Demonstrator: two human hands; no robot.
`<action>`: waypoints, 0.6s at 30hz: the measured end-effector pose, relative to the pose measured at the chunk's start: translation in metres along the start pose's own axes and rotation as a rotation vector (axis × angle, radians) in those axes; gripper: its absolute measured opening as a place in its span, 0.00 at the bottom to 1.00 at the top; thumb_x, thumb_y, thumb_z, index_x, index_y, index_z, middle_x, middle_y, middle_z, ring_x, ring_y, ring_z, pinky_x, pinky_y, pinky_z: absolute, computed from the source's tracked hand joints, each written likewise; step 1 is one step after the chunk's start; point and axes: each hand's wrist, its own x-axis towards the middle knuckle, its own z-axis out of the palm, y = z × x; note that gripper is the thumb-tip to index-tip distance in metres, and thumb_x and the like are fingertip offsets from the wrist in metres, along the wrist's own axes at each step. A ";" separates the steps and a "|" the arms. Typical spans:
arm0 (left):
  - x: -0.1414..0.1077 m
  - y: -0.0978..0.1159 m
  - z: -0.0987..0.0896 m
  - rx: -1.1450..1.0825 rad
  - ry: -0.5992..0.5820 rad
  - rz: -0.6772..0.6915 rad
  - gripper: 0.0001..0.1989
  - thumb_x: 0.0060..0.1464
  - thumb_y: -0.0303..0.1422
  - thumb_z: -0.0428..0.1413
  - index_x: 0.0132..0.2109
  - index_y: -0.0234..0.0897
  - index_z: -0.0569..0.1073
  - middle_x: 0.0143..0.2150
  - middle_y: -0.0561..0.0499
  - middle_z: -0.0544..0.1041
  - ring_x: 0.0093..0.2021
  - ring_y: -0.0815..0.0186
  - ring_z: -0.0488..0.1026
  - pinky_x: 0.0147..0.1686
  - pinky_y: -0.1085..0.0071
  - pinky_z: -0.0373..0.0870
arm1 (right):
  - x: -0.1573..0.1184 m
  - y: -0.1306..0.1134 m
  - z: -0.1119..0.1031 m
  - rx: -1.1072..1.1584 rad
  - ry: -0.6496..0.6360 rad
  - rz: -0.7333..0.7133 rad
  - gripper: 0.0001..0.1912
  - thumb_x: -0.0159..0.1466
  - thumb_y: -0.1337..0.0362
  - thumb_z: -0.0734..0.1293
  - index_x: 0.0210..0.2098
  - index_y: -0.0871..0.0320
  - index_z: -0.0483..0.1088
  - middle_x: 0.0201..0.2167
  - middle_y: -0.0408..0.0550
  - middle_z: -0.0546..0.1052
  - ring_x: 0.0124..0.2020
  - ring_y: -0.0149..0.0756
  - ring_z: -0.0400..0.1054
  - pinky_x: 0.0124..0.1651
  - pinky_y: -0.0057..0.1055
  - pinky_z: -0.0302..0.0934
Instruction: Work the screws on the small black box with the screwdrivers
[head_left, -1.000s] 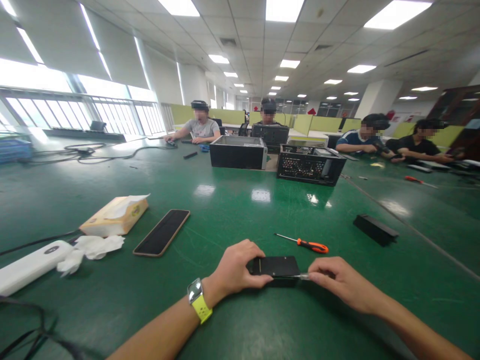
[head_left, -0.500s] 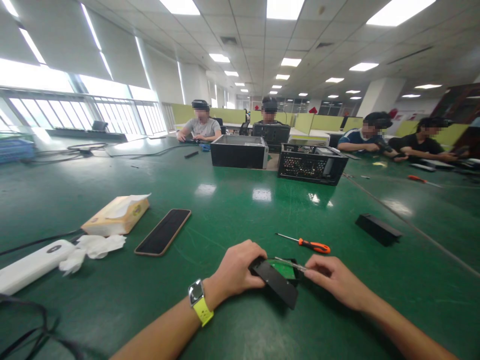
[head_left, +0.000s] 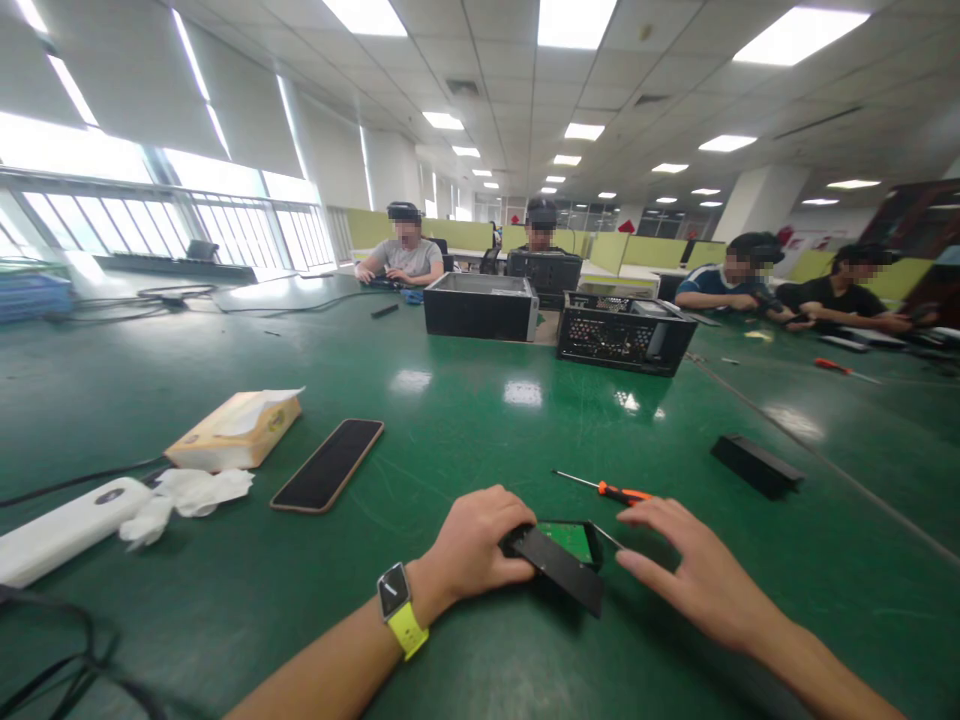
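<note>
My left hand (head_left: 484, 540), with a yellow-strapped watch on its wrist, is closed around the end of a black casing. The casing's long flat black panel (head_left: 562, 570) slants toward me. Inside the casing a green circuit board (head_left: 568, 541) shows, partly covered by the panel and my fingers. My right hand (head_left: 694, 565) is just right of the casing, thumb and fingers spread apart. Between it and the casing a thin metal tool (head_left: 607, 537) rests at the casing's edge, close to my thumb tip; its exact kind is unclear. Behind my right fingers lies an orange-and-black screwdriver (head_left: 619, 492), its handle end partly hidden.
A phone (head_left: 328, 465), a tissue pack (head_left: 236, 430), crumpled tissues and a white power strip (head_left: 71, 530) lie left on the green table. A black block (head_left: 756, 465) is at right. Two computer cases (head_left: 480, 308) stand farther back. Several people sit around the table.
My right hand has opened, its thumb and forefinger coming off the thin metal tool, which now leans at the casing's right edge. My left hand keeps its hold on the casing.
</note>
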 end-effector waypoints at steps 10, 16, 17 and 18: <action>-0.001 0.001 0.001 -0.012 0.011 -0.041 0.13 0.41 0.30 0.63 0.38 0.36 0.75 0.34 0.49 0.79 0.34 0.60 0.74 0.34 0.68 0.69 | 0.038 -0.069 -0.007 -0.107 -0.257 -0.186 0.16 0.50 0.56 0.73 0.36 0.55 0.78 0.38 0.50 0.79 0.40 0.45 0.71 0.44 0.34 0.62; -0.002 0.001 0.000 -0.022 0.000 -0.059 0.15 0.43 0.32 0.64 0.41 0.36 0.76 0.35 0.49 0.79 0.35 0.60 0.75 0.35 0.69 0.69 | 0.036 -0.079 -0.010 -0.158 -0.264 -0.104 0.12 0.48 0.60 0.71 0.31 0.57 0.75 0.35 0.50 0.78 0.39 0.43 0.70 0.41 0.31 0.60; -0.002 0.001 0.000 -0.016 -0.007 -0.067 0.17 0.44 0.34 0.65 0.44 0.37 0.75 0.35 0.49 0.79 0.35 0.60 0.75 0.35 0.69 0.69 | 0.038 -0.079 -0.013 -0.152 -0.275 -0.082 0.12 0.48 0.60 0.70 0.32 0.57 0.75 0.35 0.49 0.78 0.38 0.42 0.70 0.40 0.31 0.60; -0.002 0.001 -0.001 -0.010 -0.016 -0.080 0.21 0.45 0.37 0.65 0.47 0.37 0.75 0.36 0.49 0.79 0.35 0.60 0.75 0.35 0.69 0.69 | 0.040 -0.079 -0.016 -0.145 -0.281 -0.069 0.13 0.48 0.61 0.70 0.33 0.57 0.75 0.35 0.48 0.78 0.37 0.42 0.70 0.40 0.31 0.60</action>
